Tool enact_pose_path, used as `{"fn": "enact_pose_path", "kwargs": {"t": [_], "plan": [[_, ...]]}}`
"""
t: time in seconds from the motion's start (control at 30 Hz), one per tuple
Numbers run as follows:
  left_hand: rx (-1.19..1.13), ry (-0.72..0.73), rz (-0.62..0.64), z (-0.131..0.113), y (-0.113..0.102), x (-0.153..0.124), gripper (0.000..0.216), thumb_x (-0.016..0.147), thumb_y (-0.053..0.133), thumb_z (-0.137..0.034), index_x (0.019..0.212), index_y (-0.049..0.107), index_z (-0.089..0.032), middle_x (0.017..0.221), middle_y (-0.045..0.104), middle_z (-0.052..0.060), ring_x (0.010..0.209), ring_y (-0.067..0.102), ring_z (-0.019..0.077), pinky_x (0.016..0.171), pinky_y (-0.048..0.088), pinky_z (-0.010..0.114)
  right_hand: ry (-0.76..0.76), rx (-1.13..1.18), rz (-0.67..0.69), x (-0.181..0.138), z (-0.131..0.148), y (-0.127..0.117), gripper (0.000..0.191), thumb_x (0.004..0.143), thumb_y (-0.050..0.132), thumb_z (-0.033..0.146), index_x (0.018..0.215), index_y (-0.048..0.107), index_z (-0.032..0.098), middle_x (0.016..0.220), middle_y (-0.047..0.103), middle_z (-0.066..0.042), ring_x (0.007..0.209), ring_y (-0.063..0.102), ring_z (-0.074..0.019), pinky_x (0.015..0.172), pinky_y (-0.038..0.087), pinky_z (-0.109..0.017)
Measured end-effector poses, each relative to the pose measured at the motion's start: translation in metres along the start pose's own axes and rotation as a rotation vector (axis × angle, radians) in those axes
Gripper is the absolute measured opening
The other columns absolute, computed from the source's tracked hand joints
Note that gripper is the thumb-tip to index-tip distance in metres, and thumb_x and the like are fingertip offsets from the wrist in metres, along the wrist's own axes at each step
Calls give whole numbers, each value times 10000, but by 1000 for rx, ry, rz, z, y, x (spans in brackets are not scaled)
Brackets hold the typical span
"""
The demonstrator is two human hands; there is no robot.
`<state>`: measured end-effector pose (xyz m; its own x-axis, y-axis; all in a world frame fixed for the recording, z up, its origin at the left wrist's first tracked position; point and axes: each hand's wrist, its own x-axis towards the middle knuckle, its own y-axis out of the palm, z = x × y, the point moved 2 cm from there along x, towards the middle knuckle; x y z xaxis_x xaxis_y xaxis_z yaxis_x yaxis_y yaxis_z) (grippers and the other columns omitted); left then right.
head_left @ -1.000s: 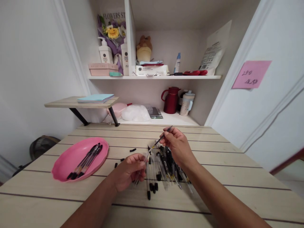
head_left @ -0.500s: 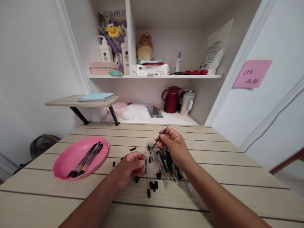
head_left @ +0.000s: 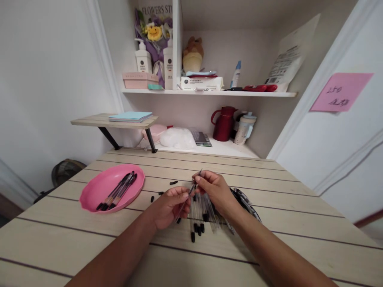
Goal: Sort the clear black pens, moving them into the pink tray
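Head view: we note our left hand (head_left: 169, 205) and right hand (head_left: 214, 190) meeting above the wooden table (head_left: 284, 223), just in front of centre. The left hand grips a clear pen barrel (head_left: 181, 207) that slants down toward 7 o'clock; the right hand pinches a thin dark refill (head_left: 196, 181), its free tip pointing to 1 o'clock and its lower end at the barrel's mouth. Directly beneath both hands lies a pile of pens (head_left: 206, 211), spreading toward 4 o'clock. Small black caps (head_left: 173, 183) lie scattered at 10 o'clock of the hands. Further out at 9 o'clock sits a pink tray (head_left: 92, 195) holding several black pens (head_left: 118, 191).
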<state>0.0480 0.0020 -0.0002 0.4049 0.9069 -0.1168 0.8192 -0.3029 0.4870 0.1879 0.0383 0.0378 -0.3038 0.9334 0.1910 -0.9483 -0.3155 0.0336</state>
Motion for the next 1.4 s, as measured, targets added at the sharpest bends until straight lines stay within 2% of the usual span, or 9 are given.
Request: {"fn": "enact_pose_path", "kwargs": {"t": [0.13, 0.3, 0.6, 0.8, 0.87, 0.97, 1.1, 1.27, 1.4], "plan": [[-13, -13, -25, 2, 0, 1, 171, 695, 625, -277, 790, 560, -149, 655, 553, 4, 499, 512, 69, 446, 395, 172, 36, 87, -25, 1, -7, 2, 209, 647, 628, 361, 687, 548, 172, 525, 520, 37, 454, 484, -87, 430, 325, -202], [-1, -12, -42, 2, -1, 2, 167, 708, 611, -278, 798, 561, -147, 651, 541, 1, 493, 501, 64, 435, 400, 172, 79, 86, -27, 1, -9, 3, 227, 680, 589, 390, 683, 569, 163, 491, 536, 31, 435, 467, -78, 431, 322, -199], [-41, 10, -48, 1, -1, 2, 174, 717, 604, -287, 812, 568, -145, 655, 532, -4, 487, 499, 51, 435, 402, 159, 99, 51, 34, -2, -7, 6, 237, 703, 569, 383, 736, 593, 150, 566, 584, 11, 441, 457, -66, 446, 327, -194], [-168, -14, -147, -3, -5, 2, 144, 730, 595, -218, 852, 564, -147, 661, 529, -13, 491, 496, 32, 436, 400, 132, 112, 8, -11, 0, -11, 4, 224, 696, 563, 354, 801, 577, 157, 684, 597, 3, 439, 466, -58, 436, 320, -195], [-208, 13, -192, -5, -6, 3, 134, 735, 586, -187, 859, 563, -141, 657, 526, -14, 489, 493, 28, 449, 412, 131, 101, -48, -15, 0, -13, 4, 198, 691, 563, 334, 775, 568, 155, 657, 573, 17, 435, 462, -60, 436, 326, -196], [-253, 98, -234, -10, -9, 3, 112, 737, 576, -157, 846, 556, -139, 680, 534, -8, 501, 501, 31, 469, 429, 136, 48, -193, 67, -5, -13, 8, 148, 694, 550, 299, 687, 552, 150, 548, 508, 44, 429, 442, -67, 442, 334, -197], [-275, 232, -212, -27, -18, -1, 65, 748, 555, -133, 809, 538, -150, 710, 536, -5, 540, 511, 41, 499, 440, 150, -35, -434, 186, -11, -9, 14, 130, 717, 502, 246, 633, 545, 156, 485, 477, 49, 447, 417, -73, 448, 313, -189], [-222, 391, -178, -55, -36, -14, 82, 735, 563, -121, 790, 520, -164, 719, 534, -9, 567, 514, 66, 514, 441, 186, -123, -791, 287, -5, -12, 25, 119, 706, 493, 209, 651, 590, 165, 567, 564, 15, 521, 465, -92, 498, 313, -199], [-228, 437, -204, -66, -46, -20, 67, 753, 549, -150, 810, 520, -169, 701, 525, -12, 529, 483, 56, 460, 397, 162, -162, -1029, 377, 1, -20, 49, 133, 698, 504, 193, 722, 633, 175, 697, 642, -31, 639, 540, -131, 565, 338, -220]]}}
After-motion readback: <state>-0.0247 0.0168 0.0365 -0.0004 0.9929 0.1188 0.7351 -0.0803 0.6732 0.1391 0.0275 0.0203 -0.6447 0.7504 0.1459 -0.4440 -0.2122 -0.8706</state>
